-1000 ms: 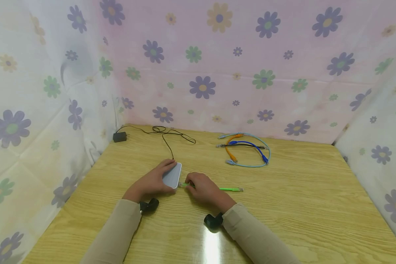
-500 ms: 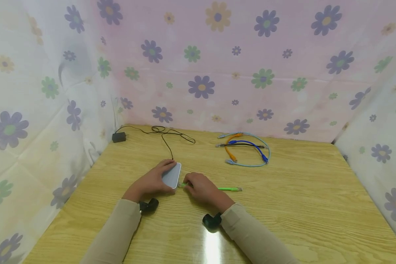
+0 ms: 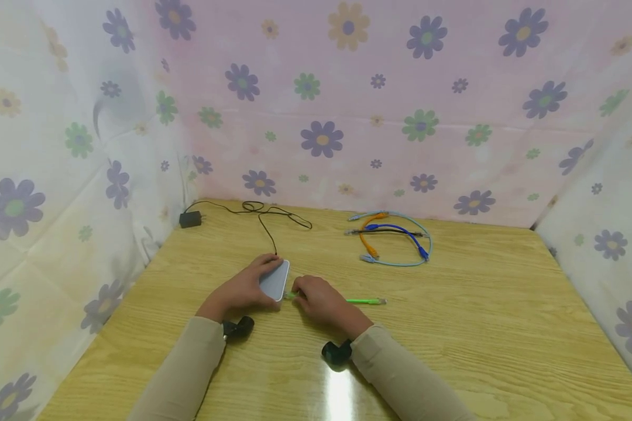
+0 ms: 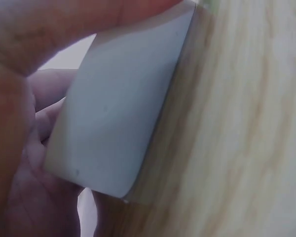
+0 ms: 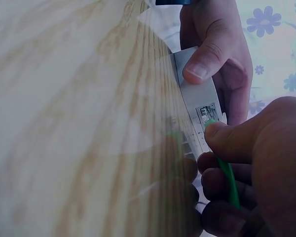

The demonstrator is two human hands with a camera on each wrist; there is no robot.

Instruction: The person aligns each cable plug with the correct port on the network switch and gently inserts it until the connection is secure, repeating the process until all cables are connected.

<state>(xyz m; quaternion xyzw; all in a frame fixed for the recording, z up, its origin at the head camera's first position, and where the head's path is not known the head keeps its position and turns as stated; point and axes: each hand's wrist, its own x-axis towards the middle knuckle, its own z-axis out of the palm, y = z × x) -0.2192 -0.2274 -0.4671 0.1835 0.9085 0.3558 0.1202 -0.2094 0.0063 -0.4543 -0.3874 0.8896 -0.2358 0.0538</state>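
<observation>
- The right hand (image 3: 321, 301) curls its fingers and pinches a thin, bright green network cable (image 3: 366, 302) near one end.
- The cable's clear plug (image 3: 287, 295) is at a hole in the flat network box (image 3: 275, 280); I can't tell how far in.
- The left hand (image 3: 244, 286), thumb and fingers wide apart, grips this smooth, pale grey box with white edges and round corners.
- Farther back, a black power plug (image 3: 191, 219) lies on the wooden table (image 3: 484, 316).

Green cable (image 3: 366, 302) hidden midway by the right hand (image 3: 322, 301), white box (image 3: 276, 280) partly covered by the left hand (image 3: 244, 286), sleeves (image 3: 176, 371) cut off below, plug tip (image 3: 288, 294) blurred
</observation>
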